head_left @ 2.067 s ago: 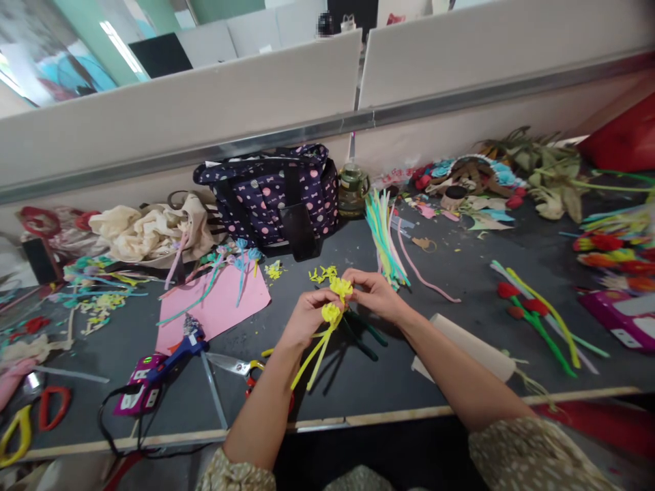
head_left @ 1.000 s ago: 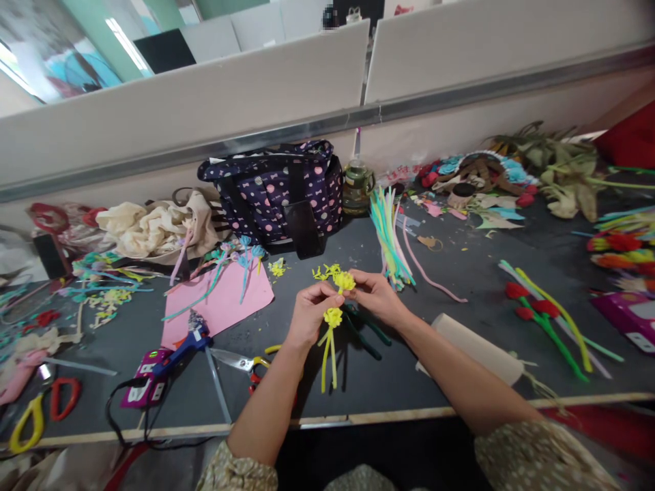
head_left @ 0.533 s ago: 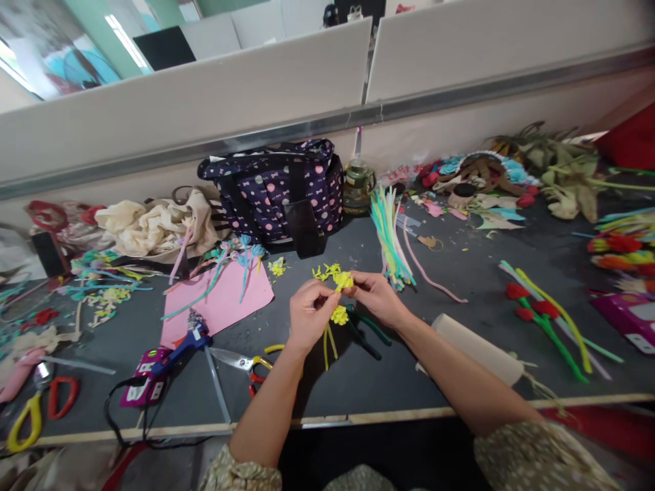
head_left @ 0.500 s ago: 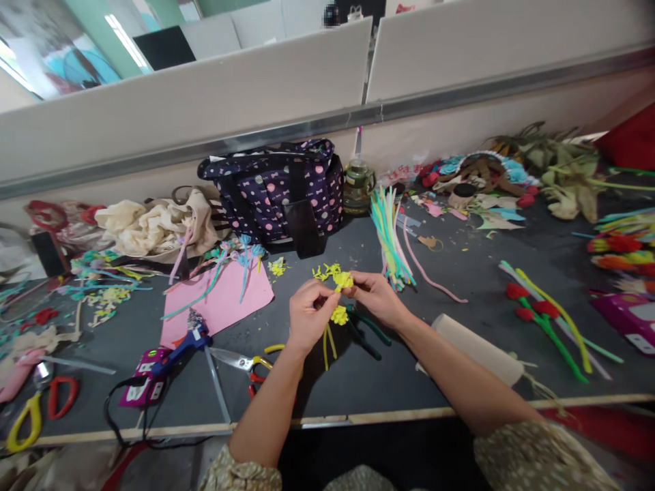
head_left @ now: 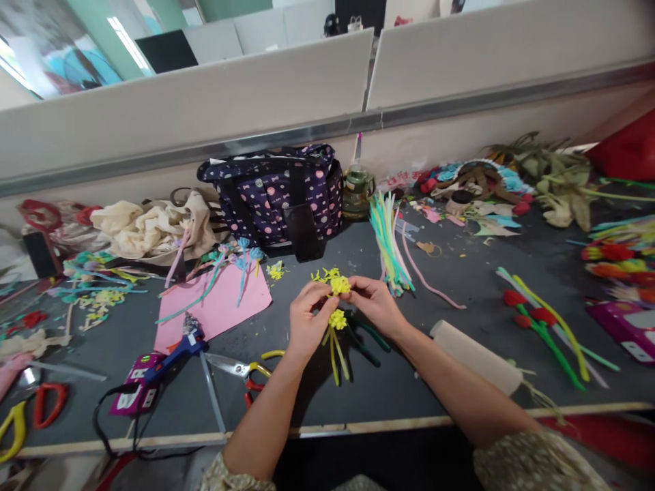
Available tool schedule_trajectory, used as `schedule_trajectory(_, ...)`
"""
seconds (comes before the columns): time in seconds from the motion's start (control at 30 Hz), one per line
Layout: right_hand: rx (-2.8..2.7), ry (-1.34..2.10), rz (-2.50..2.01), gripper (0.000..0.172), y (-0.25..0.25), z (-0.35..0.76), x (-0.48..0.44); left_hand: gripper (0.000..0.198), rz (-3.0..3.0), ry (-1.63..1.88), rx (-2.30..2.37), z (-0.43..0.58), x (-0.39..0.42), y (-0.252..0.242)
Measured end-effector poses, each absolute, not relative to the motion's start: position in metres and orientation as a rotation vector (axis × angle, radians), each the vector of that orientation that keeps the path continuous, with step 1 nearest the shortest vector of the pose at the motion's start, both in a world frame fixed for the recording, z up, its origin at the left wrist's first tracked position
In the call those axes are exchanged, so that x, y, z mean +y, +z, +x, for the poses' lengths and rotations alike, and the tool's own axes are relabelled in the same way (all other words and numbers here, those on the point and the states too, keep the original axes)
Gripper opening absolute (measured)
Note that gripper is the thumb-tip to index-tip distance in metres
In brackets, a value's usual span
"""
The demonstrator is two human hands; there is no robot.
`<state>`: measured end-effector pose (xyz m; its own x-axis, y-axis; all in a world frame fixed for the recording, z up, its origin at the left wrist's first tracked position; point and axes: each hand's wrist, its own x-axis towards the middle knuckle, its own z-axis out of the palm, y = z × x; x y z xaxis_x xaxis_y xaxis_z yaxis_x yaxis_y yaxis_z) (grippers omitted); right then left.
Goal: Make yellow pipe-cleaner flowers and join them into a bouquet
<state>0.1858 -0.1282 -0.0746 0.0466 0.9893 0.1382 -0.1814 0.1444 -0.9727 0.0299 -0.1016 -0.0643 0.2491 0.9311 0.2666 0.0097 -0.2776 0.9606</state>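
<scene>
Between my fingertips is a bunched yellow pipe-cleaner flower (head_left: pixel 340 285), held above the table. My left hand (head_left: pixel 311 315) pinches it from the left, thumb and forefinger together. From the other side my right hand (head_left: pixel 376 303) closes its fingertips on the same flower. Just below lies a second yellow flower (head_left: pixel 338 319) with several thin yellow stems (head_left: pixel 335 358) pointing toward me. Dark green handles (head_left: pixel 371 333), seemingly of pliers, show beside my right wrist. Small yellow clippings (head_left: pixel 320 275) are scattered behind my hands.
To the left lie scissors (head_left: pixel 243 368), a blue glue gun (head_left: pixel 177 354) and a pink sheet (head_left: pixel 215 310). A polka-dot bag (head_left: pixel 256 198) and phone (head_left: pixel 303 233) stand behind. Rightward are a pipe-cleaner bundle (head_left: pixel 389 245), a cardboard roll (head_left: pixel 475 356) and red flowers (head_left: pixel 542 316).
Both hands keep hold of the yellow flower, which has turned slightly and shifted a little left. More of the lower flower and its stems shows. The camera view has moved slightly.
</scene>
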Motion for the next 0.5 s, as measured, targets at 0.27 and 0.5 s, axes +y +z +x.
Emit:
schedule_trajectory(0.27,-0.868,1.350,-0.822,0.028,-0.077,0.194,-0.124,0.022,0.904,1.062,0.869,0.026,-0.093,-0.064)
schedule_trajectory(0.5,-0.637,1.483,-0.731,0.040,-0.083,0.191,-0.120,0.028,0.702,1.147,0.890,0.024,-0.086,-0.068)
